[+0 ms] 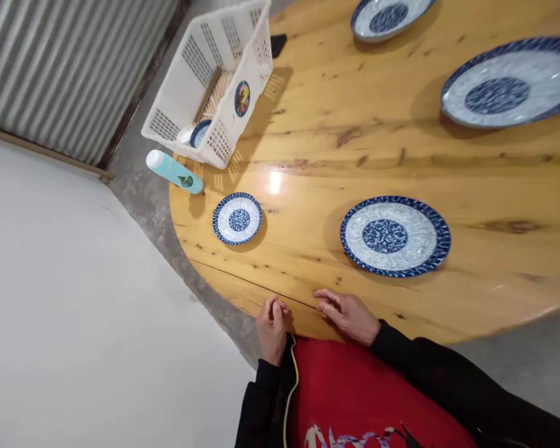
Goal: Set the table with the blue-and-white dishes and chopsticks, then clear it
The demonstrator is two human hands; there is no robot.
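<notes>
My left hand (pixel 271 326) rests at the near edge of the wooden table, its fingers curled in and no object visible in them. To its right, my right hand (pixel 350 316) lies on the tabletop with fingers loosely stretched out, holding nothing. Closest to my right hand is an oval blue-and-white plate (pixel 424 239), just beyond it and apart from the fingers. A smaller round blue-and-white plate (pixel 224 218) sits ahead of my left hand, also untouched. Both plates lie face up.
A white plastic basket (pixel 249 65) at the far left holds a blue-rimmed dish (pixel 198 133) and a brown stick-like piece (pixel 208 93). Beside it stands a turquoise bottle (pixel 175 173) with a white cap. Two more patterned plates, one oval (pixel 548 78) and another (pixel 417 7), lie farther back.
</notes>
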